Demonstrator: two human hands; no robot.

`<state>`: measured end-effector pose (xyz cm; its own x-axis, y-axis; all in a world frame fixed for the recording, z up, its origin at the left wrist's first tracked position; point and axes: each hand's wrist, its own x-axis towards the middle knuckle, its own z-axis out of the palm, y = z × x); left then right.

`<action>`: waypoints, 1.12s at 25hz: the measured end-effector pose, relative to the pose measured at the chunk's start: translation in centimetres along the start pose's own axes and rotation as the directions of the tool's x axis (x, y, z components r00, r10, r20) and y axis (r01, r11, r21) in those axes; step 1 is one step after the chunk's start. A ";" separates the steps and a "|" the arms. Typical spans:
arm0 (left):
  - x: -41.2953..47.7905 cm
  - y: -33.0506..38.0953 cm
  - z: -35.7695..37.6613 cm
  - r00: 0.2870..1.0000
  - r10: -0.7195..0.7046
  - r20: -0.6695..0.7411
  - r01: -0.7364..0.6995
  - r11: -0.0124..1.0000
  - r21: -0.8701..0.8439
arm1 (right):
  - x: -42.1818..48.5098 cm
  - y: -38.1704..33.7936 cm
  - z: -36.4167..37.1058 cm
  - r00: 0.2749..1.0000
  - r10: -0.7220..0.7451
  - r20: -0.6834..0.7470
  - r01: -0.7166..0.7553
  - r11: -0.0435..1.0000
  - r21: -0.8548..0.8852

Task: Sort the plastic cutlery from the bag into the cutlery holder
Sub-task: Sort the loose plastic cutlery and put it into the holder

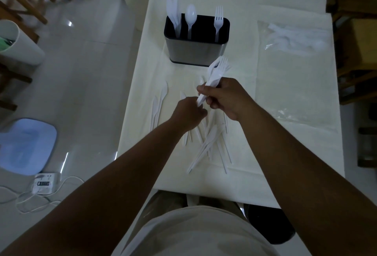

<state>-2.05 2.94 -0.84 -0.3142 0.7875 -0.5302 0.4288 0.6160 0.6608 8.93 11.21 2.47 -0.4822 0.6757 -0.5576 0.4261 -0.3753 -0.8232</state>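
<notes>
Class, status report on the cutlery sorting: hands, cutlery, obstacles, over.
Right hand grips fork bundle; left hand at its handle ends, grip unclear. Cutlery holder ahead, one fork in its right section. Nothing between.

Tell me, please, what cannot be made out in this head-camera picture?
1. Clear plastic bag: head view, contents too pale and blurred to count.
2. Left hand: head view, its own back hides its grip.
3. Loose white plastic cutlery: head view, the left hand covers part.

Dim, bluish light; floor glare; wide-angle edge distortion.
</notes>
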 end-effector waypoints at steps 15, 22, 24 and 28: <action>11.7 1.5 -13.1 0.953 -0.150 -0.264 -0.019 0.837 -0.547 | 11.2 -11.6 -6.9 0.776 -0.459 -0.433 0.312 0.876 -0.368; 12.3 1.2 -12.7 0.977 -0.120 -0.178 -0.028 0.749 -0.662 | 11.7 -9.5 -5.9 0.834 -0.439 -0.335 0.161 0.774 -0.613; 12.3 1.1 -12.7 0.978 -0.116 -0.173 -0.028 0.749 -0.662 | 11.3 -9.6 -5.8 0.832 -0.454 -0.318 0.169 0.754 -0.635; 12.2 1.2 -12.6 0.973 -0.114 -0.200 -0.034 0.789 -0.614 | 10.1 -9.1 -5.6 0.809 -0.496 -0.315 0.199 0.737 -0.646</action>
<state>-16.03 13.51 0.15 -0.5242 0.7002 -0.4847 -0.1711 0.4710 0.8654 4.50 25.01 4.96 -0.3599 0.9329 -0.0094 0.7123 0.2682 -0.6486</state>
